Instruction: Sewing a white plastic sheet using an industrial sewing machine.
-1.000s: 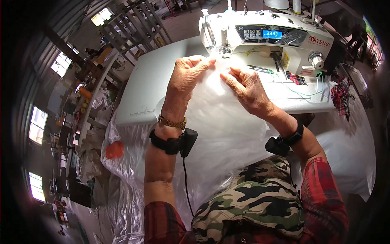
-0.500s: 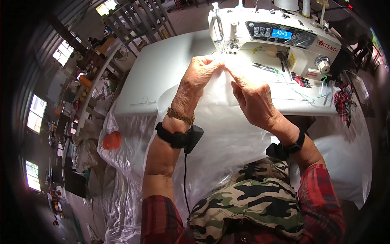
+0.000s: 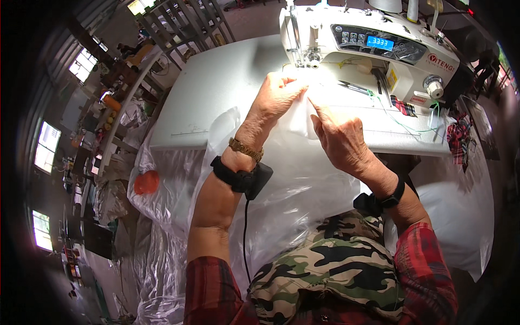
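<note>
A thin, see-through white plastic sheet (image 3: 281, 168) drapes over the table's front edge and my lap. My left hand (image 3: 279, 96) pinches its upper edge between thumb and fingertips, just in front of the needle area of a white sewing machine (image 3: 379, 46). Close to the right of it, my right hand (image 3: 344, 140) is on the same sheet. Its index finger reaches toward the left fingertips, the thumb sits lower, and the other fingers are curled in. Bright lamp glare washes out the sheet's edge and the needle area.
Dark slender tools (image 3: 355, 86) and loose green thread (image 3: 403, 128) lie on the pale table (image 3: 216, 81) beneath the machine arm. Plaid cloth scraps (image 3: 458, 140) hang at the right. An orange-red patch (image 3: 146, 183) shows at the left, and a cluttered bench (image 3: 124, 103) stands beyond.
The view has shifted slightly. My two hands have drawn a little back from the needle with the sheet, and a small gap now shows between their fingertips.
</note>
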The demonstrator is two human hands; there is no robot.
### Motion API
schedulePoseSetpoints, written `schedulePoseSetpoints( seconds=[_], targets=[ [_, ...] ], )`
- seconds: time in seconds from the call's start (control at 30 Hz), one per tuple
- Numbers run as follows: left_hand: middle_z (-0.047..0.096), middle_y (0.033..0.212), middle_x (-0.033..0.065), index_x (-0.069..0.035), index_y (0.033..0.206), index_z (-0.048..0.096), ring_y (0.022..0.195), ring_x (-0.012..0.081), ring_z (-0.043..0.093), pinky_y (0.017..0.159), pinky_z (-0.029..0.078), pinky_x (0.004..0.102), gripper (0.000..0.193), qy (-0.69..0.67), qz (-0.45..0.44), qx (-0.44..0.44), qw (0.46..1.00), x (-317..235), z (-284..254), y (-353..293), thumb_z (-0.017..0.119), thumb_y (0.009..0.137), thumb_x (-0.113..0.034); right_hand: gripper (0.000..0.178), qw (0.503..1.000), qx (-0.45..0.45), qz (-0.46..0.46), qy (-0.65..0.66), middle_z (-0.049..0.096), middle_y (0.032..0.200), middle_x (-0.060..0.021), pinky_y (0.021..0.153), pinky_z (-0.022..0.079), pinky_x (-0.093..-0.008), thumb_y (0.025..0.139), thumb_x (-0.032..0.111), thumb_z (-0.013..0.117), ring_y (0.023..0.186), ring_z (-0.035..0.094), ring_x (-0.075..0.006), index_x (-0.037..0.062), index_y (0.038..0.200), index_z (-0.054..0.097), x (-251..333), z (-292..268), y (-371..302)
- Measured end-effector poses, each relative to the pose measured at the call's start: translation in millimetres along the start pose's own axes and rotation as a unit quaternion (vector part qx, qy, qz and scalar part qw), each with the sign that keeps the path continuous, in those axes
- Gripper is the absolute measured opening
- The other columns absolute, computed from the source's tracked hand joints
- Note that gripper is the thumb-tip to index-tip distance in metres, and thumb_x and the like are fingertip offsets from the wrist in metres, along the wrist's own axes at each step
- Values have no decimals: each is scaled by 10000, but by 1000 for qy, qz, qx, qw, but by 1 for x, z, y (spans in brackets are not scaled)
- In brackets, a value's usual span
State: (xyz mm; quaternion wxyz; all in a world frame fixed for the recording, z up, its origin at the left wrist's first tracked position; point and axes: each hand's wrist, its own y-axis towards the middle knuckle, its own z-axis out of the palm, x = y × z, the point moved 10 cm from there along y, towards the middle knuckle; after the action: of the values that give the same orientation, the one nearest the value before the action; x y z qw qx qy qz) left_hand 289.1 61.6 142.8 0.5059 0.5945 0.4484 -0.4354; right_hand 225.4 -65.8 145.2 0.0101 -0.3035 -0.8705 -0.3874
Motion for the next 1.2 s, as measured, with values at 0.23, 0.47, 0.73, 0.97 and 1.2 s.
schedulePoseSetpoints(
  seconds=[0.23,0.47,0.73,0.97,1.2],
  targets=[
    [527,682,182,31,932,623,598,200,458,615,445,346,229,357,132,-75,922,24,-16,32,612,905,-196,216,989,135,-24,46,623,751,-179,566,513,-431,851,51,548,637,637,-347,-19,1054,576,-6,35,-37],
    [455,625,143,52,804,528,605,153,393,581,407,347,300,327,78,-40,941,84,-19,58,602,904,-221,125,998,57,-18,29,646,738,-151,618,500,-445,871,164,621,684,643,-330,90,918,710,-96,54,43],
    [512,617,186,57,787,558,556,242,436,571,410,380,313,386,63,-39,919,94,-17,70,594,875,-241,78,987,72,-39,136,620,850,-112,739,496,-409,833,87,645,841,626,-310,50,877,697,-117,104,50],
    [585,625,153,42,767,623,565,229,534,579,438,343,265,351,17,-81,933,111,-29,72,656,812,-217,131,940,142,-1,310,656,964,-108,853,479,-355,846,99,670,950,614,-269,27,947,711,-131,122,50],
    [668,790,139,-13,818,695,753,320,632,709,487,406,179,499,129,-156,843,62,-24,46,715,792,-190,156,983,129,-81,103,621,1020,-73,925,418,-402,865,165,652,1047,542,-262,71,989,649,-106,117,42]
  ],
)
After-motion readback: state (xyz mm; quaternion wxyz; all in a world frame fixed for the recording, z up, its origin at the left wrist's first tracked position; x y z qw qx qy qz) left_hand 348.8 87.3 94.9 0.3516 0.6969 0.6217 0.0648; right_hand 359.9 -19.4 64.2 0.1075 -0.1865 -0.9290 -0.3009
